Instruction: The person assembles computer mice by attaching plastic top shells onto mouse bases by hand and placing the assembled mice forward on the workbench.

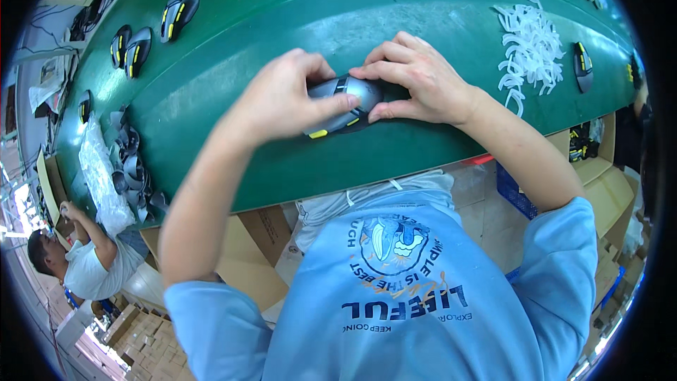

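1. While one piece sits between the hands, the green table (338, 169) bears look-alikes and loose parts on either side, so the work as a whole seems partway along.
2. To the right lies a heap of pale curved strips (530, 49); to the left, a clear plastic bag (102, 173) beside dark grey curved parts (132, 166). If these are parts for fitting, plenty is left.
3. Similar pieces (180, 14) stand apart at the left and far right, looking whole; whether they are finished I cannot tell.
4. The left hand (285, 95), slightly blurred, grips the held piece with its thumb across the top; the right hand (427, 85) pinches the other end, fingers bent, thumb at the near edge. That piece looks unfinished, judging by this two-handed hold.
5. The held piece (363, 92) is near the table's front edge, a rounded, mouse-like grey shell, smooth and shiny, with black parts.
6. Smallest are its yellow accents (319, 133), low on the near side.
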Demonstrator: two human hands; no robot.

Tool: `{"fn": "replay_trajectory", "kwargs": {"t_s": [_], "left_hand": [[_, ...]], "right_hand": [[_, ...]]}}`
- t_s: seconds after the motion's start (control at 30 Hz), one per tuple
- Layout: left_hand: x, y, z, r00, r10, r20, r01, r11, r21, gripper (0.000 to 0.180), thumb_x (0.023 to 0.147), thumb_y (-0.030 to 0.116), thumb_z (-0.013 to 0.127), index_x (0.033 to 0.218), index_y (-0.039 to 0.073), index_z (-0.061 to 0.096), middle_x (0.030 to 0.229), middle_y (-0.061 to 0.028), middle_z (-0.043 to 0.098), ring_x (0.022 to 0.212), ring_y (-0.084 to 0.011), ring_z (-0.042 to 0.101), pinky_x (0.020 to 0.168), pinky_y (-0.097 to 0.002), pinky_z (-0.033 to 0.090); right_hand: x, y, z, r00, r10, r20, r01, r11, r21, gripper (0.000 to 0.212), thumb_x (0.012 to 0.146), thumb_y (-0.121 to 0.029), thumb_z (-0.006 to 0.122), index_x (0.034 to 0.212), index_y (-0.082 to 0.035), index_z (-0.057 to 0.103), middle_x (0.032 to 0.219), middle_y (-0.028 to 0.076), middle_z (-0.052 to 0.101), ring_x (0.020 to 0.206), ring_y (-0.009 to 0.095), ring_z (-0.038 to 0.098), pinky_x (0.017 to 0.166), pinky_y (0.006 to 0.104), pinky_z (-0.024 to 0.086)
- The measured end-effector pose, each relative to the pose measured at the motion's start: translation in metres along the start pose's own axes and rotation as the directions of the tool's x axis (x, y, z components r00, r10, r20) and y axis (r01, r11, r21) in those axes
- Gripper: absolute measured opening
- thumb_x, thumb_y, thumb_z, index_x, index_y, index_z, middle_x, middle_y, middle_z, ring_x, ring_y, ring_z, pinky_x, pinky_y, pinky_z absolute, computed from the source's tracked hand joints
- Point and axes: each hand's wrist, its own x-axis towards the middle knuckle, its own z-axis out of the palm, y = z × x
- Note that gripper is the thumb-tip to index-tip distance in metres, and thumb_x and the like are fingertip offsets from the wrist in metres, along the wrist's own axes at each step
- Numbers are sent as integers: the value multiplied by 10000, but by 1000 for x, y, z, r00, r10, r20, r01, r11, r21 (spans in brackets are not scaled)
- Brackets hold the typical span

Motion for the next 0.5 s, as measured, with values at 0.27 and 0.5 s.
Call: {"fn": "replay_trajectory", "kwargs": {"t_s": [0.27,0.5], "left_hand": [[55,43,-38,821,-403,404,246,889,386,803,814,725,881,1045,-36,771,809,-120,703,756,-233,652,660,-387,513],[45,46,-37,883,-404,238,260,845,468,995,706,775,915,1222,-55,728,1006,-221,763,962,-367,760,822,-452,604]], "right_hand": [[-12,0,6,998,16,-62,-17,1000,-16,597,825,-494,888,1321,-177,791,1190,10,710,1073,282,614,943,442,515],[-6,3,6,998,10,-65,-9,1000,13,584,848,-511,866,1326,-184,791,1200,21,707,1079,291,627,955,444,503]]}}
